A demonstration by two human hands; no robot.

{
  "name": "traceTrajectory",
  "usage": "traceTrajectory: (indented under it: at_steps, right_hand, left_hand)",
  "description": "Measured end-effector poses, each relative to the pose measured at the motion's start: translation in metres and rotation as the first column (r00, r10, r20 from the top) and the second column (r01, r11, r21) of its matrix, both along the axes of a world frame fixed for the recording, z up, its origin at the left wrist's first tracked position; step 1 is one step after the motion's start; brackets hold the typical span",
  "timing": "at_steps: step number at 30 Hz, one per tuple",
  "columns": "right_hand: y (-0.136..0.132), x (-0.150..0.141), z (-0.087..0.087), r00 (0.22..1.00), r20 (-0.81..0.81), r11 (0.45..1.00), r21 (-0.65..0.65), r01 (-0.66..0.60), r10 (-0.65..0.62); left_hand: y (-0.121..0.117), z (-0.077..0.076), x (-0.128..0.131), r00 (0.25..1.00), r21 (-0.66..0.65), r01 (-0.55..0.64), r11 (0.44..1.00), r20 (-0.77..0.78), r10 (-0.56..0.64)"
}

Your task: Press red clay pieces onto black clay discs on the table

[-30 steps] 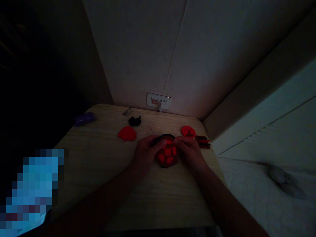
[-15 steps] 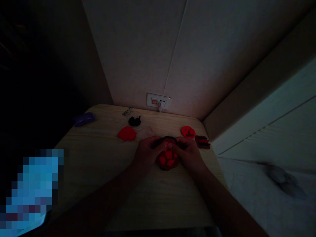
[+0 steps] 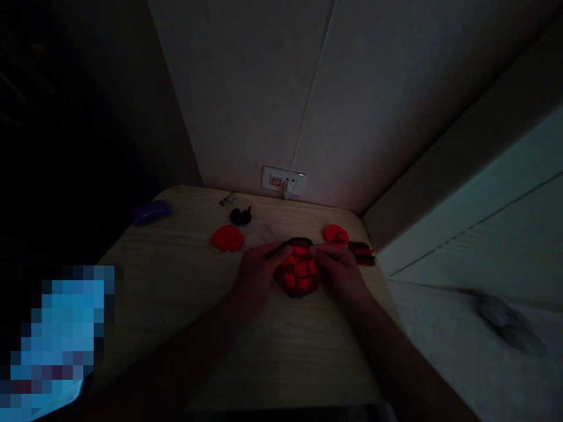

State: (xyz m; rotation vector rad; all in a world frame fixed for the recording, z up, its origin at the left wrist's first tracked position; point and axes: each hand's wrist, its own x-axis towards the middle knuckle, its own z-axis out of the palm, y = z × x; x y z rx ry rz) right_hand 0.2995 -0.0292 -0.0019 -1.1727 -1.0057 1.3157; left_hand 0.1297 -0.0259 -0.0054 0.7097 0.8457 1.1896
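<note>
In dim light, my left hand [image 3: 257,271] and my right hand [image 3: 338,269] close in from both sides on a lump of dark clay studded with red patches [image 3: 299,274]. It rests on a light wooden table [image 3: 176,281]. Fingertips of both hands pinch its upper edge, where a black strip curves over the top. A flat red clay piece [image 3: 226,238] lies to the left of my hands. A round red piece with dark marks [image 3: 335,234] and a red-and-black striped piece [image 3: 361,252] lie to the right.
A small black clay lump [image 3: 240,215] and a tiny dark scrap [image 3: 227,200] sit near the table's back. A purple object [image 3: 151,211] lies at the far left. A wall socket [image 3: 282,180] is behind. A white surface [image 3: 461,328] adjoins the table's right edge.
My fingers have shifted on the top of the red-patched lump, which now shows a bit more between my hands. Everything else stays put.
</note>
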Motion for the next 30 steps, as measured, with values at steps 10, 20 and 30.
traceTrajectory:
  at_steps: [10, 20, 30]
  right_hand:
    - [-0.002, -0.004, -0.001, 1.0, 0.007, 1.0, 0.023, -0.016, 0.016]
    - [-0.004, -0.005, 0.002, 0.996, 0.08, 0.998, 0.05, -0.04, 0.036]
    - [-0.005, -0.007, 0.006, 0.989, 0.136, 0.996, 0.058, -0.061, 0.053]
  left_hand:
    - [0.001, -0.005, 0.0, 0.996, 0.048, 0.061, 0.997, -0.061, -0.058]
    - [0.002, -0.006, 0.0, 0.985, 0.093, 0.059, 0.994, -0.167, -0.043]
    - [0.002, -0.005, 0.0, 0.982, 0.108, 0.066, 0.992, -0.183, -0.045]
